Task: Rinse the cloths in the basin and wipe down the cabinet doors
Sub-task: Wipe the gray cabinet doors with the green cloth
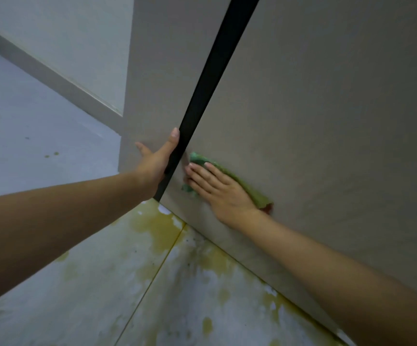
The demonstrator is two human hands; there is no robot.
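Head view: right hand [217,189], fingers straight, presses a green cloth [203,162] flat against the cabinet door [315,121], low and just beside its black edge [202,96]. Left hand [156,162] grips that edge, thumb extended upward. Yellow stains mark the floor [127,283].

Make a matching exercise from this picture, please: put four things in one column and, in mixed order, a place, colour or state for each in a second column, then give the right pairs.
Column one:
1. left hand
2. right hand
3. green cloth
4. floor tiles

Column two:
A. stained with yellowish patches
B. grips the black edge of the open cabinet door
C. pressed flat against the grey door face
D. lies with straight fingers on top of the cloth

Right pairs: 1-B, 2-D, 3-C, 4-A.
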